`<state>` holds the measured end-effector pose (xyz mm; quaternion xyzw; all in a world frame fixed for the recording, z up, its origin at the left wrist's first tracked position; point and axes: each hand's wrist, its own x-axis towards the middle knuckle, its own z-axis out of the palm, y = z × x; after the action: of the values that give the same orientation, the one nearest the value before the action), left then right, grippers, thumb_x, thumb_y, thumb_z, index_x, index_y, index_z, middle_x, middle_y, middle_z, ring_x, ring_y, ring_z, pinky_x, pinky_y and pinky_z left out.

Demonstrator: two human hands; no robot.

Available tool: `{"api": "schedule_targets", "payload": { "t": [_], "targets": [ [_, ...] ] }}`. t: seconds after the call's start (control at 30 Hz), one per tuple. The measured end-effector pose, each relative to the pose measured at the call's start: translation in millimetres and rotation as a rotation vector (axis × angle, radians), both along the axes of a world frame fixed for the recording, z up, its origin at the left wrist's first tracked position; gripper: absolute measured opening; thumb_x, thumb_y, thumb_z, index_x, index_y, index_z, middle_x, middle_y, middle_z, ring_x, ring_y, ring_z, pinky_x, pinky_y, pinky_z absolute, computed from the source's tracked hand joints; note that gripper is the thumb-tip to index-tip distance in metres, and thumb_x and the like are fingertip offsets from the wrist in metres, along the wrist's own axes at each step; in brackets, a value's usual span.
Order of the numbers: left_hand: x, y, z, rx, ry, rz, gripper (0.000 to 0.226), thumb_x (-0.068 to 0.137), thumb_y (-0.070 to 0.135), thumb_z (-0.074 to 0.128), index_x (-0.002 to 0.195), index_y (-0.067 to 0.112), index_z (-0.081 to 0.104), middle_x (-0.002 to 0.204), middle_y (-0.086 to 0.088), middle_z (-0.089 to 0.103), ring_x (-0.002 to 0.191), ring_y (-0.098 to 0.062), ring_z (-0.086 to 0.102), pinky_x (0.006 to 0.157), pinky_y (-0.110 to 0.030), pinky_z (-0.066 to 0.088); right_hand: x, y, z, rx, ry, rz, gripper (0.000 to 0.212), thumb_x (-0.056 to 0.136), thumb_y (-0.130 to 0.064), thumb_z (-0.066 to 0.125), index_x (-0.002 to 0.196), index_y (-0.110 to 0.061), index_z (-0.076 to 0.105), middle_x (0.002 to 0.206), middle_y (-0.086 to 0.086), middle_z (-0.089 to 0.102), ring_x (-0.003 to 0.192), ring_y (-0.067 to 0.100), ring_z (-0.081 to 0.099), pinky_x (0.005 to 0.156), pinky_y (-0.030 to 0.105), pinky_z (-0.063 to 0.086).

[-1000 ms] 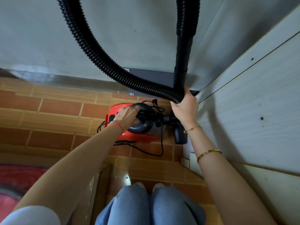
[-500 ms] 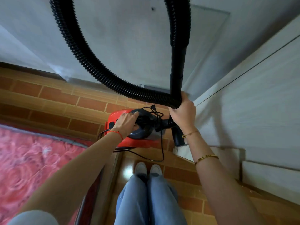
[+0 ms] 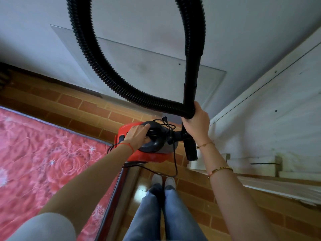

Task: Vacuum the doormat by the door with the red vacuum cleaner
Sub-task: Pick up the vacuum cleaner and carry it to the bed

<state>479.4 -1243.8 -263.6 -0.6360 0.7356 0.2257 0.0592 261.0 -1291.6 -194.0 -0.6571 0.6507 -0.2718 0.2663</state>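
The red vacuum cleaner [image 3: 123, 132] hangs above the brick-patterned floor, in front of my feet. My left hand [image 3: 138, 134] is closed around its black top handle [image 3: 154, 136]. My right hand [image 3: 197, 117] grips the black ribbed hose [image 3: 107, 72] and its rigid tube [image 3: 190, 84] together where they cross. The hose loops high up out of the frame. A black nozzle [image 3: 191, 150] points down at the vacuum's right side. Its power cord [image 3: 174, 162] dangles below. No doormat is recognisable in view.
A red floral mattress [image 3: 43, 162] with a dark frame edge lies at the left. A grey wall [image 3: 156, 40] stands ahead, and a white wooden panel [image 3: 278, 119] runs along the right. Pale boards [image 3: 260, 164] lie on the floor at the right.
The view has risen and pulled back, the vacuum coming up off the floor with it. The mattress at the left has come into sight. Both hands keep their grips.
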Motion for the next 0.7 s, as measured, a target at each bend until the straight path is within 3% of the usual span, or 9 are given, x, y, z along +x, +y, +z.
{"api": "schedule_targets", "payload": {
  "t": [0.13, 0.33, 0.5, 0.63, 0.7],
  "targets": [
    [8.1, 27.5, 24.4, -0.016, -0.015, 0.027, 0.036, 0.081, 0.013, 0.062, 0.113, 0.004, 0.05, 0.1, -0.017, 0.066, 0.092, -0.037, 0.062, 0.072, -0.041, 0.045, 7.7, 19.4, 23.2, 0.013, 0.01, 0.047, 0.035, 0.084, -0.021, 0.066, 0.116, -0.015, 0.056, 0.092, -0.001, 0.068, 0.079, 0.012, 0.059, 0.068, 0.025, 0.047],
    [7.6, 77.3, 49.4, -0.029, -0.044, 0.105, 0.035, 0.08, 0.017, 0.062, 0.111, 0.006, 0.051, 0.102, -0.016, 0.066, 0.092, -0.037, 0.062, 0.073, -0.04, 0.045, 10.7, 52.6, 39.8, 0.019, 0.007, 0.12, 0.027, 0.087, -0.025, 0.063, 0.112, -0.019, 0.056, 0.082, -0.011, 0.059, 0.075, 0.01, 0.058, 0.064, 0.024, 0.045],
    [-6.8, 132.6, 57.2, -0.043, -0.098, 0.216, 0.038, 0.081, 0.023, 0.062, 0.116, 0.009, 0.052, 0.105, -0.013, 0.065, 0.096, -0.034, 0.062, 0.074, -0.038, 0.044, 1.4, 83.0, 42.2, 0.007, -0.074, 0.243, 0.025, 0.084, -0.022, 0.067, 0.107, -0.02, 0.058, 0.082, -0.012, 0.062, 0.077, 0.008, 0.059, 0.06, 0.013, 0.039],
    [-27.0, 183.1, 63.8, -0.05, -0.116, 0.339, 0.04, 0.081, 0.025, 0.063, 0.117, 0.01, 0.052, 0.105, -0.012, 0.065, 0.098, -0.034, 0.062, 0.076, -0.038, 0.044, -7.6, 108.9, 47.0, -0.009, -0.102, 0.375, 0.029, 0.082, -0.021, 0.07, 0.11, -0.018, 0.06, 0.085, -0.01, 0.064, 0.079, 0.008, 0.061, 0.065, 0.015, 0.045],
    [-39.3, 210.4, 67.3, -0.036, -0.118, 0.419, 0.04, 0.082, 0.025, 0.064, 0.118, 0.009, 0.053, 0.107, -0.013, 0.064, 0.1, -0.034, 0.061, 0.077, -0.037, 0.043, -10.4, 122.6, 50.9, 0.002, -0.089, 0.438, 0.031, 0.082, -0.017, 0.07, 0.112, -0.016, 0.06, 0.084, -0.01, 0.062, 0.075, 0.006, 0.057, 0.061, 0.008, 0.039]
  ]
}}
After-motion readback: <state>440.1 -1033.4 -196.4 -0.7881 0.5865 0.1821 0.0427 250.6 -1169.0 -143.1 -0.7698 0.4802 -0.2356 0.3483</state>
